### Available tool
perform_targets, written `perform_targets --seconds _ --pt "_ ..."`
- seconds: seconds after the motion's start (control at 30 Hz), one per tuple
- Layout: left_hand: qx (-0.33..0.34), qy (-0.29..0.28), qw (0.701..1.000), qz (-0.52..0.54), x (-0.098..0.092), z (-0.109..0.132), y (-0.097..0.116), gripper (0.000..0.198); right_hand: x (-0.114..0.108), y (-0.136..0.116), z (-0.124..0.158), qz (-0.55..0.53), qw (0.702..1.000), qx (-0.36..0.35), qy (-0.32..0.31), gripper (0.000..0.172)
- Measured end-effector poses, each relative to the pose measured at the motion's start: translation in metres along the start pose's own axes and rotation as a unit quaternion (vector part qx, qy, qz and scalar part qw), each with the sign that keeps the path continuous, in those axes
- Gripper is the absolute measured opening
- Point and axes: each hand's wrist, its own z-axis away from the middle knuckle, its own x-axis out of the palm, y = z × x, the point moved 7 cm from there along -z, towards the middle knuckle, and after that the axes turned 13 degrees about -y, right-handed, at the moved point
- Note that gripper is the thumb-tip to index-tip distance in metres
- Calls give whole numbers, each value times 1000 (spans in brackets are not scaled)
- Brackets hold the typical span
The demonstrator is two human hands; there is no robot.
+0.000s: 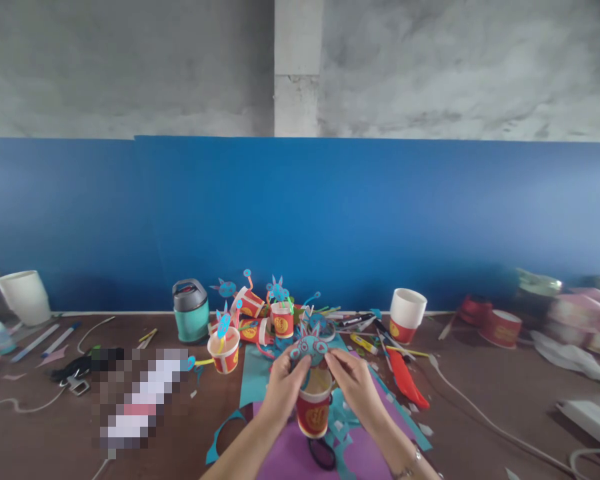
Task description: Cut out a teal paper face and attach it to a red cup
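Observation:
A blue paper cutout [310,349] with pointed tips and reddish drawn markings is held up between my two hands. My left hand [283,388] grips its left side, thumb on the front. With a pinch of thumb and fingers, my right hand [354,381] has its right edge. Just below the cutout, a red-and-white paper cup [313,412] stands upright between my wrists; whether the cutout touches its rim I cannot tell. Scissors, partly hidden, show a dark handle loop [322,454] in front of the cup. Purple paper [285,453] lies underneath.
Several decorated cups, one being an upright cup [225,351], stand or lie behind and left. A teal jar [191,313] is further left. Rightward are a tall stack of cups [407,313], a red-orange object [408,381] and a white cable [490,417]. Blue paper scraps [343,423] litter the middle.

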Motion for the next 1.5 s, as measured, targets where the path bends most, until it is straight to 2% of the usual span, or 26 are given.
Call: perform_targets --seconds 0.1,0.37,0.43,0.57,0.67,0.8,1.13,1.23,1.33,1.5 --pt "-24 10 999 38 -1 5 -4 41 0 2 -2 -8 1000 3 -5 41" --pt "-23 131 991 1 -24 17 -8 28 1 11 -1 -51 999 11 4 39" --pt "-10 121 993 -11 -20 15 -1 26 2 11 -1 -73 997 5 13 36" --pt "34 56 997 -31 -4 8 15 24 2 7 -2 -99 995 -4 30 34" --pt "38 58 996 -48 -3 8 18 22 -1 6 -1 -77 996 -5 54 37" --pt "43 59 996 -59 -3 8 15 21 -5 6 0 -50 997 -8 65 37" --pt "52 68 995 -42 -6 10 9 22 1 8 -1 -15 1000 11 21 36" --pt "30 69 997 -5 -7 10 1 24 0 6 0 0 1000 13 25 35" --pt "8 42 998 45 -3 8 -5 30 0 3 0 6 1000 5 24 33" --pt "-3 26 995 92 1 4 -4 31 2 4 -1 -1 1000 7 2 33"
